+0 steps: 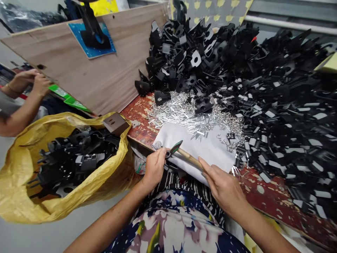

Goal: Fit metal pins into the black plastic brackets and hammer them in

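Observation:
My left hand is closed at the edge of the bench, its fingers pinching a black plastic part that is partly hidden. In my right hand is a wooden-handled tool, its handle slanting up and left. The tool's far end meets a dark, green-edged piece beside my left fingertips; I cannot tell whether that piece belongs to the tool or the part. Under both lies a white sheet. Silver metal pins are heaped just beyond it.
Black plastic parts are piled across the back and right of the red, worn bench. On the left stands a yellow sack filled with black parts. A wooden board rises behind it; another person's hands show beyond.

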{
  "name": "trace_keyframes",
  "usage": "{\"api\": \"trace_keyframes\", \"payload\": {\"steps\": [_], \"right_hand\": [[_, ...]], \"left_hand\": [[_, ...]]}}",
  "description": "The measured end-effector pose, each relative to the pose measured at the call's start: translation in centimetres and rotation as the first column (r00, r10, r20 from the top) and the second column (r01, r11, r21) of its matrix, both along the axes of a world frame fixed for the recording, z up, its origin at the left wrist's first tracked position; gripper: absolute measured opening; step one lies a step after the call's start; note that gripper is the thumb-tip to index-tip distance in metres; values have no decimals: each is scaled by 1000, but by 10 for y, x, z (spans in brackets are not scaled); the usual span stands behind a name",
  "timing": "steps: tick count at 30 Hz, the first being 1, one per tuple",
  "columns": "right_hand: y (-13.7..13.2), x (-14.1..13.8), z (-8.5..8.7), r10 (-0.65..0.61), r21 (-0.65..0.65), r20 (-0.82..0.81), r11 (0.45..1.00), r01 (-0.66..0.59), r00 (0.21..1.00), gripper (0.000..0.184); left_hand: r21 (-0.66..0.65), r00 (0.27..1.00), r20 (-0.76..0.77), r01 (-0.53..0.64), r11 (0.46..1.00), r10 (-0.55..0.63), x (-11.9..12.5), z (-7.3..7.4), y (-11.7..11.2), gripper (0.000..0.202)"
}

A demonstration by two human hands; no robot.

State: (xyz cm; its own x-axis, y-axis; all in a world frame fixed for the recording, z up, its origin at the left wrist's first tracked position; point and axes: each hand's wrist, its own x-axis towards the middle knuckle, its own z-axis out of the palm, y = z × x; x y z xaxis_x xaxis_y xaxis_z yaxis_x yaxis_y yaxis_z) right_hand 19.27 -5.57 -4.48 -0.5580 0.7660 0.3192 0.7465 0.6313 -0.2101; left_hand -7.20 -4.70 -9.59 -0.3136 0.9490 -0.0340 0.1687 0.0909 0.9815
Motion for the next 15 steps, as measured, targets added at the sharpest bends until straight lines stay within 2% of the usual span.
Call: {"api": "trace_keyframes", "payload": {"steps": [3,5,8,10,12,13,15], "right_hand": [[15,-5,-5,-16,-129,-16,991,14,1000,48],[27,-9,-2,-46,-96,-30,994,43,998,43],[36,-22,15,-39,-5,-72,999,38,997,34],[31,-35,27,43,-101,-172,993,-61,984,40],[24,-48,33,130,-274,-306,937,-217,943,52],[22,-52,33,149,-347,-360,895,-280,921,50],[26,-53,32,116,-481,-436,808,-340,892,33]], "left_hand": [[-28,998,61,34,999,-32,-1,6,-2,38],[-56,986,167,34,998,-24,-3,14,-4,40],[-81,928,369,-26,996,54,-3,32,-6,42],[-85,866,497,-5,996,47,1,44,-5,43],[-98,800,600,102,990,-23,9,53,-4,41],[-103,764,642,165,981,-61,13,55,-3,40],[-93,694,709,269,959,-126,21,55,-3,40]]}}
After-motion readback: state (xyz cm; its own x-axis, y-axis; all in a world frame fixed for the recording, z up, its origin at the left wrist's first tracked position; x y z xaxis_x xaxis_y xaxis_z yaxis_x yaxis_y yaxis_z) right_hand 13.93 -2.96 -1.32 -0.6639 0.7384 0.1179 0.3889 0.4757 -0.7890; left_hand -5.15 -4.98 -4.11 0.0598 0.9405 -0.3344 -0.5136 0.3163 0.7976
